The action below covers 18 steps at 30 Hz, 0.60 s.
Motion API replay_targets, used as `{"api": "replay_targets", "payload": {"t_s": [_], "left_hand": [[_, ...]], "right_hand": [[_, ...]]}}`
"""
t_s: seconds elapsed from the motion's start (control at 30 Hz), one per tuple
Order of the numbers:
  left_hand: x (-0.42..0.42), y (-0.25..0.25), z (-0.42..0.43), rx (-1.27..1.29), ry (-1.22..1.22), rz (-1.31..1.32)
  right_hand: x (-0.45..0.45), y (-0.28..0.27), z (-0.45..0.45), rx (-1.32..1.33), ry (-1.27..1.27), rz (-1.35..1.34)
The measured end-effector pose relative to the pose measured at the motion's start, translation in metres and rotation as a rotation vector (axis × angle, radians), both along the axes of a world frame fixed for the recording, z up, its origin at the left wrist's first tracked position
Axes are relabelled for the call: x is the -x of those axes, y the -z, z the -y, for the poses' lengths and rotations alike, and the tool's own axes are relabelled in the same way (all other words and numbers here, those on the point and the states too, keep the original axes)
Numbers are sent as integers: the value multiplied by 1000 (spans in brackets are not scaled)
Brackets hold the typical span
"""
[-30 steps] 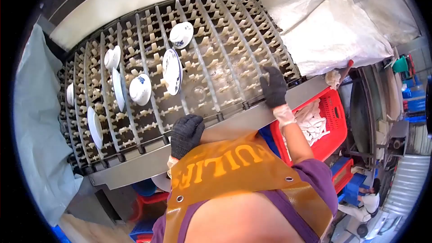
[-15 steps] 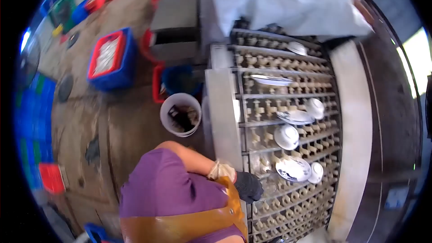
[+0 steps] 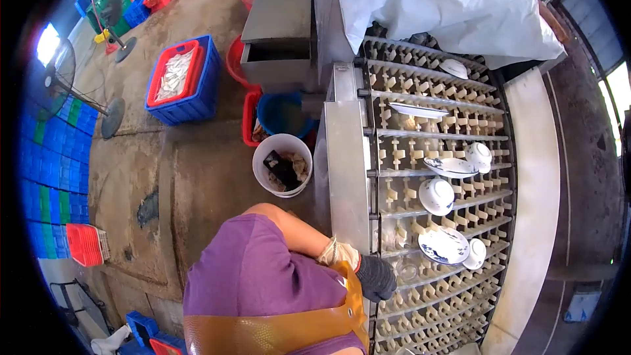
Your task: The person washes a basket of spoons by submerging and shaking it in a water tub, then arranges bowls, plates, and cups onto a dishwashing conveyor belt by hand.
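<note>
My left hand (image 3: 377, 278), in a dark grey work glove over a pale one, rests at the near left edge of the conveyor (image 3: 427, 312). Its fingers point down and are mostly hidden. A clear glass (image 3: 407, 269) sits beside it on the pegs. Farther right lie a blue-patterned oval plate (image 3: 444, 246) and a small white bowl (image 3: 474, 254). Beyond them are a white bowl (image 3: 436, 196), another patterned plate (image 3: 451, 167), a bowl (image 3: 478, 156), a tilted plate (image 3: 419, 111) and a dish (image 3: 453, 69). My right hand is out of view.
White sheeting (image 3: 447, 3) hangs over the conveyor's far end. Left of its metal side (image 3: 348, 171) stand a white bucket (image 3: 283, 193), a blue basin (image 3: 266, 115) and a blue crate (image 3: 186, 111) bearing a red basket. Fans (image 3: 113, 118) stand farther left.
My view has shifted, so the scene sits farther right in the frame, and it is sharper. My left hand stays at the conveyor's edge near the glass.
</note>
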State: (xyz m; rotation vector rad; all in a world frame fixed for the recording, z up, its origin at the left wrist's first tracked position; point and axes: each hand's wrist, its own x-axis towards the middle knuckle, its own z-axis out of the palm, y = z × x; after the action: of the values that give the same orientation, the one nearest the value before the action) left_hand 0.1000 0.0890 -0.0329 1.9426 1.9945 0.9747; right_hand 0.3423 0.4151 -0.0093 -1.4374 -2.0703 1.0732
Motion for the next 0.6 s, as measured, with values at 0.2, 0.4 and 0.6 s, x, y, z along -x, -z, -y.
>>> {"api": "replay_targets", "payload": {"t_s": [0.2,0.4,0.6], "left_hand": [[-12,8,-7,-32,-53,-64],[-13,-18,0,-113,-58,-125],[-17,-23,-6,11,-23,32]], "right_hand": [[38,9,43,309,-361,-1],[49,44,62,-56,-284,172],[59,36,112,-570,-388,193]]}}
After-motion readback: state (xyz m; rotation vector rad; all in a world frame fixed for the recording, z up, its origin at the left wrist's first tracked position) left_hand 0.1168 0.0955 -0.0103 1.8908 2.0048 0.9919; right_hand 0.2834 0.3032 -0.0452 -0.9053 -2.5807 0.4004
